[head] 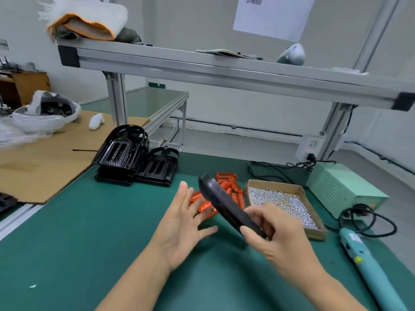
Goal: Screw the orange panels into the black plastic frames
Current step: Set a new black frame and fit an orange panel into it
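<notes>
My right hand (278, 234) grips the near end of a black plastic frame (220, 198), which is tilted edge-on above the green mat and points up and to the left. My left hand (184, 223) is spread open just left of the frame, with straight fingers that hold nothing. Behind the frame lies a pile of orange panels (226, 187), partly hidden by it and by my left fingers. Two stacks of black frames (134, 156) stand at the mat's far left. A cardboard tray of silver screws (280, 200) sits to the right of the orange panels.
A teal electric screwdriver (368, 265) lies on the mat at the right, its cable running to a pale green power box (341, 189). A cardboard sheet (45, 160) covers the left bench. An aluminium shelf (224, 70) spans overhead.
</notes>
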